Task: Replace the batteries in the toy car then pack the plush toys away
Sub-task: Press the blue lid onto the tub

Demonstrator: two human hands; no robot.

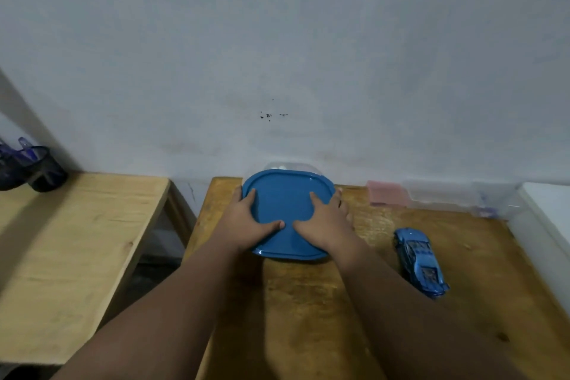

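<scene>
Two bare hands lie flat on a blue lid (283, 203), which sits on top of a clear container (290, 165) at the far edge of a wooden table (308, 318), close to a pale wall (277, 40). The left hand (246, 222) covers the left part of the lid, and the right hand (327, 225) covers the right part. Both hands are spread with fingers extended, pressing on the lid rather than grasping it. The two thumbs point toward each other near the lid's centre, almost meeting, and the outer fingers reach past the lid's left and right rims. Only the far upper rim of the container shows behind the lid. A pale shape is visible through it but cannot be identified.

A blue toy car (421, 261) rests on its wheels on the same table, to the right of the lid and nearer the viewer, apart from both hands. A pink object (385, 193) lies far right against the wall, with a clear plastic box (447, 196) just beside it. A white surface (549, 210) borders the table's right side.

A lighter wooden table (77, 241) stands to the left, separated by a gap. A black mesh pen holder (46, 170) sits at its far left corner.
</scene>
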